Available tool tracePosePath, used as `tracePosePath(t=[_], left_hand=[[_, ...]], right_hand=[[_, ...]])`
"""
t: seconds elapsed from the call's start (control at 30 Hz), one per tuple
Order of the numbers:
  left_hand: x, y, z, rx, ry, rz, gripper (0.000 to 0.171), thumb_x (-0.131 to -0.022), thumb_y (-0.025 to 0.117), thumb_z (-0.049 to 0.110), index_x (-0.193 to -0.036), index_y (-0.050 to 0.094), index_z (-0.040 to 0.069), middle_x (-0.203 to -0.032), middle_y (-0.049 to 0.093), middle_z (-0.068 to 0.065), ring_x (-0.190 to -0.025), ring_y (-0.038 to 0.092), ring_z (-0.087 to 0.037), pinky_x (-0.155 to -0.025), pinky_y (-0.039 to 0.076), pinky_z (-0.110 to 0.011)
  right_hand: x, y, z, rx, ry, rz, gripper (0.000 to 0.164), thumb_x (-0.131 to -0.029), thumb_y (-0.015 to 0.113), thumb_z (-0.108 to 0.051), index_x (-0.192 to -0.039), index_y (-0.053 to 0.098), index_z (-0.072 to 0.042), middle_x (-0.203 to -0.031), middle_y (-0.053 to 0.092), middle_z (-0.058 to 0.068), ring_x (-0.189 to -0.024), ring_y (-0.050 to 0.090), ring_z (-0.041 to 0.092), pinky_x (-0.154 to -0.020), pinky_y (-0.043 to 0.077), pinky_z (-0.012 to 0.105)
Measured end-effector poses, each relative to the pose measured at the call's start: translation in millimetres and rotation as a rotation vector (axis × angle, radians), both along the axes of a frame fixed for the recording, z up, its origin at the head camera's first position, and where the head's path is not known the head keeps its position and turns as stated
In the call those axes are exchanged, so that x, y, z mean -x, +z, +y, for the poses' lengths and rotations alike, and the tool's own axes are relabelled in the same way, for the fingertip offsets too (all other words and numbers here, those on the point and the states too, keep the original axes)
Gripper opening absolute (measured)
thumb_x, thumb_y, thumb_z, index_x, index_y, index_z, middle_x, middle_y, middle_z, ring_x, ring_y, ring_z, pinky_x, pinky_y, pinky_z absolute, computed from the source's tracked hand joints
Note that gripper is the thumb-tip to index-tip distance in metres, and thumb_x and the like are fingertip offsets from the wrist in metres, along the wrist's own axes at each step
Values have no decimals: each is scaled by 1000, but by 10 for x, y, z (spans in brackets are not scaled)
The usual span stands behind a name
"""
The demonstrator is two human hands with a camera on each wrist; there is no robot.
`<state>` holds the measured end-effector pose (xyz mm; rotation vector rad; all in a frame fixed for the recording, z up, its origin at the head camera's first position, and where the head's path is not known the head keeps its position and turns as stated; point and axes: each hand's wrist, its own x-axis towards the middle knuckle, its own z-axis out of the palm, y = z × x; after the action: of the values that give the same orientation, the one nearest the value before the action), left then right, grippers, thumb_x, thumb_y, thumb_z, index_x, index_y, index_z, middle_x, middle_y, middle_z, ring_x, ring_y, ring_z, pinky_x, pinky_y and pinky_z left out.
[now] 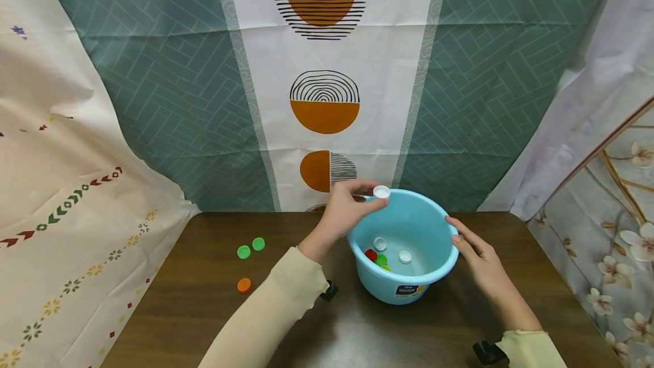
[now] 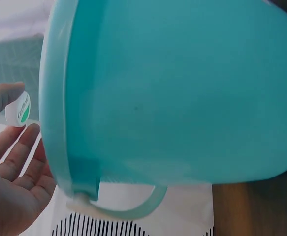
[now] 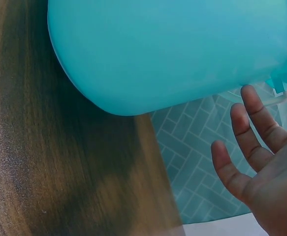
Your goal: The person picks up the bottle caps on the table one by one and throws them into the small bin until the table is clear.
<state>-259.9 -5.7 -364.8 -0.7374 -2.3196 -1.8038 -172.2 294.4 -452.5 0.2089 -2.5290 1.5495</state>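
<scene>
A white bottle cap (image 1: 381, 192) is pinched between the thumb and fingertips of my left hand (image 1: 343, 212), over the left rim of a light blue plastic tub (image 1: 416, 220). In the left wrist view, the cap (image 2: 19, 109) shows green print on its top. My right hand (image 1: 482, 263) touches the tub's right rim with thumb and fingertip. Its other fingers (image 3: 254, 150) are spread and fairly straight beside the tub wall. Inside the tub lie white caps (image 1: 405, 257), a red cap (image 1: 370, 255), and green and yellow caps (image 1: 381, 260) bunched together.
On the brown wooden table (image 1: 204, 300), two green caps (image 1: 244, 252) and an orange cap (image 1: 244, 285) lie left of my left forearm. A patterned curtain (image 1: 327, 129) hangs behind the table. The tub's handle (image 2: 143, 206) hangs at its side.
</scene>
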Motion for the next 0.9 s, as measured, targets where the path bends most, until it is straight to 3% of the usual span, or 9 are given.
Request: tracePosePath(t=[0.23, 0.47, 0.9], left_hand=[[18, 13, 122, 27, -13, -2, 31, -81, 82, 30, -108, 74, 16, -96, 70, 12, -90, 65, -11, -76, 55, -29], [24, 5, 250, 14, -37, -31, 30, -80, 82, 30, -106, 75, 17, -93, 70, 11, -86, 66, -14, -69, 56, -30], [37, 12, 385, 38, -37, -52, 32, -80, 82, 35, -107, 74, 18, -94, 69, 13, -95, 64, -17, -72, 55, -29]], right_hand=[[5, 4, -8, 2, 3, -2, 45, -106, 43, -33, -151, 40, -30, -153, 38, 0, -127, 42, -1, -89, 40, 12], [3, -2, -2, 12, 5, -2, 45, -106, 43, -33, -151, 39, -30, -153, 38, 1, -126, 43, -1, -89, 40, 13], [2, 6, -5, 23, 13, 3, 45, -106, 42, -31, -151, 39, -28, -153, 38, 3, -124, 44, -1, -88, 42, 14]])
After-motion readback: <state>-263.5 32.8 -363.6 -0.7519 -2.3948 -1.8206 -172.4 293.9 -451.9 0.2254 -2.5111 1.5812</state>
